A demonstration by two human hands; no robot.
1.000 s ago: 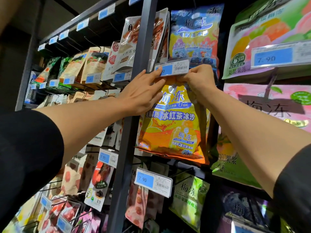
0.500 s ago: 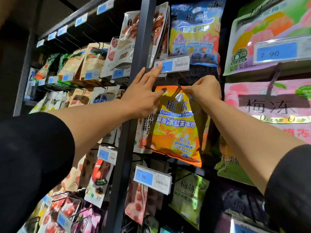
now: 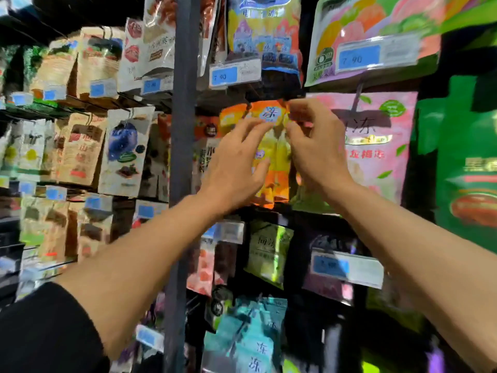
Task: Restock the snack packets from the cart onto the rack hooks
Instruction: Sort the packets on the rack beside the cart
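A dark grey upright metal post (image 3: 183,130) is running down the tall snack rack, splitting it into a left bay and a right bay. In the left bay, tan and white paper pouches, among them a white pouch with a blue fruit picture (image 3: 125,152), are hanging in rows behind small blue price tags. In the right bay a blue and yellow foil packet (image 3: 263,33) is hanging along the top edge, with a white and blue price label reading 7.90 (image 3: 235,74) sitting in front of its lower edge. Beside it, toward the right edge of the rack, a large pink foil packet (image 3: 376,146) and a green packet (image 3: 468,170) are hanging close together. Lower down, a teal packet (image 3: 250,335) is hanging near the bottom edge.

The orange and yellow foil snack packet (image 3: 271,146) is hanging just right of the post, directly below the price label and partly covered by both hands. The left hand (image 3: 234,168) is lying against the packet's face with its fingers loosely spread, fingertips touching the upper part. The right hand (image 3: 314,146) is making a pinching grip with thumb and forefinger on the packet's top right corner. Motion blur is hiding the hook itself.
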